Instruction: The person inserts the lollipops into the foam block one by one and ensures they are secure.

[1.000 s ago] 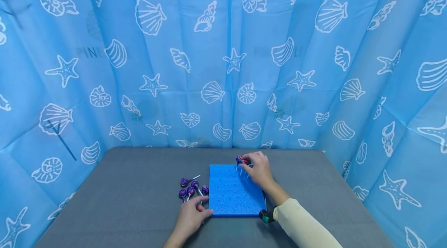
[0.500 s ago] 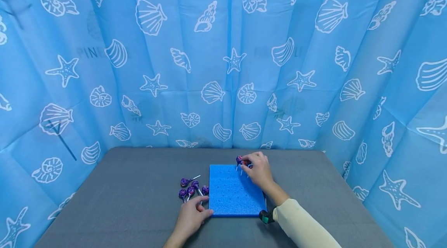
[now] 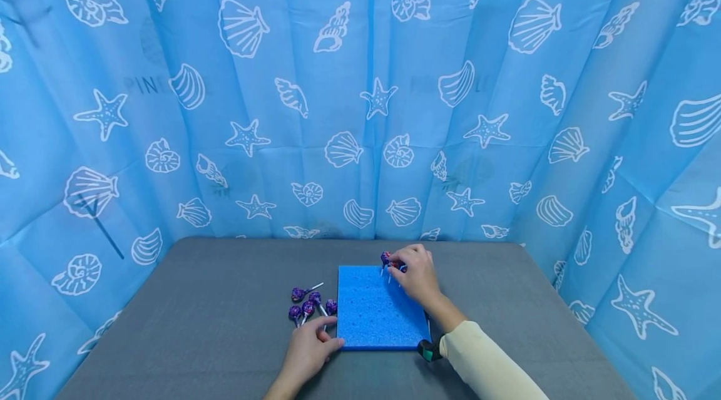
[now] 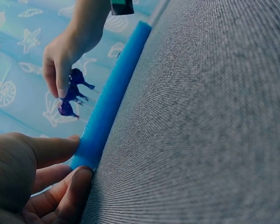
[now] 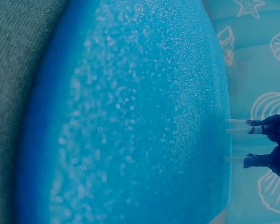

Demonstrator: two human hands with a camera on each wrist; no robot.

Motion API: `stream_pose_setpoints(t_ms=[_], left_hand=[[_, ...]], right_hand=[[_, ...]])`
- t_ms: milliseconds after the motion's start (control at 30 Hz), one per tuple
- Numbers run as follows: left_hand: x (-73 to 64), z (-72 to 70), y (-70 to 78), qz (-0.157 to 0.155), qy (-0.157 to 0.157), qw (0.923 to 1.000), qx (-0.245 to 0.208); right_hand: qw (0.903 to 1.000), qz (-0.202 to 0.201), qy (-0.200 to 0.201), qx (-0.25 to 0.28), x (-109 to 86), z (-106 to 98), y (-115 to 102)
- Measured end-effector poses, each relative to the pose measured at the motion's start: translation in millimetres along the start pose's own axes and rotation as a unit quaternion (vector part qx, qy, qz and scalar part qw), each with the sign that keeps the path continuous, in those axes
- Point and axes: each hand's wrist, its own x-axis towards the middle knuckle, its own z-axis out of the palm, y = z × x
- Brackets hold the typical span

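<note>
A blue foam block with rows of small holes lies on the table. My left hand grips its front left corner between thumb and fingers, as the left wrist view also shows. Over the far right part, my right hand pinches a purple-wrapped lollipop, mostly covered by the fingers. Another lollipop stands upright just left of those fingertips. In the right wrist view, white sticks run into the foam below dark wrappers; the right fingers are out of that frame.
Several loose purple lollipops lie left of the block, close to the left hand; one lollipop points its stick to the right. The grey-covered table ends at a blue shell-print curtain. A dark band sits at the right wrist.
</note>
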Motion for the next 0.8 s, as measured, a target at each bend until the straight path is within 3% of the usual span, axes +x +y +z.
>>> stream_pose_setpoints(t_ms=[300, 567, 800], left_hand=[[-0.3, 0.9, -0.4, -0.008, -0.001, 1.0, 0.002], [-0.2, 2.2, -0.9, -0.015, 0.001, 0.9999, 0.006], [-0.5, 0.5, 0.2, -0.005, -0.001, 1.0, 0.005]], right_hand=[[0.9997, 0.011, 0.004, 0.021, 0.1, -3, -1], [0.9983, 0.006, 0.036, 0.045, -0.7, -7, 1], [0.996, 0.033, 0.049, 0.067, -4.5, -16, 6]])
